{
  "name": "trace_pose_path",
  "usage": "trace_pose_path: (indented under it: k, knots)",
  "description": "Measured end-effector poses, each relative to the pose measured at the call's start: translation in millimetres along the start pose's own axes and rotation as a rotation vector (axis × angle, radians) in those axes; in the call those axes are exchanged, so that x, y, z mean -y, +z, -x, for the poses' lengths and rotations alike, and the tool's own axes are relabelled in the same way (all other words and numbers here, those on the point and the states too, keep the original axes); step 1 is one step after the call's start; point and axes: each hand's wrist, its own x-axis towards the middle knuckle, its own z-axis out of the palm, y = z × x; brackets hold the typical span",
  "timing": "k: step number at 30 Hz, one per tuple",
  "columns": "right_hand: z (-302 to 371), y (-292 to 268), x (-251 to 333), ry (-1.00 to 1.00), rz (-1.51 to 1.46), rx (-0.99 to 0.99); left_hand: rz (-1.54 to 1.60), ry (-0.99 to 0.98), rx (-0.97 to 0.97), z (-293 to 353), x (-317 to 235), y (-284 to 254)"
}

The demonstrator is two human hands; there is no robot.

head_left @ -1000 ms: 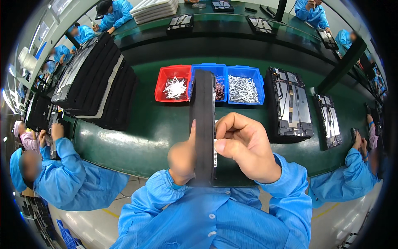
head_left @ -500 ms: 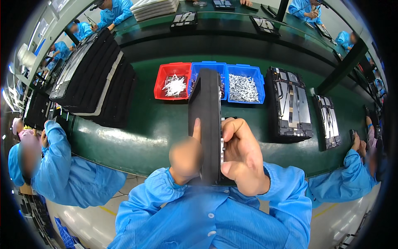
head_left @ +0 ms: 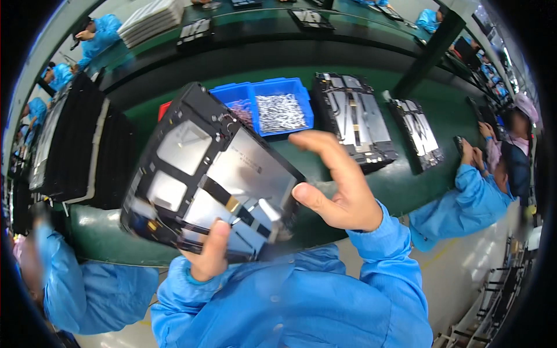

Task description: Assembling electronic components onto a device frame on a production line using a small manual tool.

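A tablet-like device [head_left: 223, 156], opened up with its inside facing me, hangs tilted above the near edge of the bench. Silver plates, dark ribbon cables and small circuit parts fill its black frame. My left hand [head_left: 210, 255] grips its lower edge, the thumb lying over the inner face and the other fingers hidden beneath. At the right edge, my right hand [head_left: 342, 188] has its fingers spread away from the frame. Its thumb tip is close to the device's right corner; I cannot tell whether it touches.
Behind the device, blue bins [head_left: 282, 110] hold small white-and-grey pieces; a red bin [head_left: 165, 109] is mostly covered. Similar devices lie right [head_left: 357, 119] and farther right [head_left: 416, 133]. A tall black stack [head_left: 75, 145] stands left. Co-workers in blue sit either side.
The device has turned from edge-on to showing its inner face, tilted to the left. My right hand has come off its side and opened. The view has swung to the right.
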Motion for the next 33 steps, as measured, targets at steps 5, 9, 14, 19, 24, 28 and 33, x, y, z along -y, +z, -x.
trace_pose_path:
  k: [5, 9, 14, 19, 24, 28, 33]
  knots:
    - [56, -7, -17, 0.508, -0.646, -0.133, 0.494, -0.617, 0.203, -54, -9, 31]
    - [66, -29, -35, 0.596, -0.589, -0.534, 0.254, -0.234, 0.421, -60, 24, 101]
    - [65, -74, -62, 0.605, -0.487, -0.722, -0.257, 0.253, 0.617, -52, 43, 146]
    - [59, -105, -97, 0.704, -0.432, -0.755, -0.462, 0.451, 0.588, -54, 79, 182]
    - [66, -119, -139, 0.722, -0.379, -0.618, -0.600, 0.416, 0.529, -54, 73, 196]
    - [70, -127, -147, 0.748, -0.335, -0.605, -0.612, 0.359, 0.529, -53, 77, 196]
    - [91, -200, -196, 0.786, 0.474, -0.648, -0.505, 0.222, 0.648, -58, 69, 188]
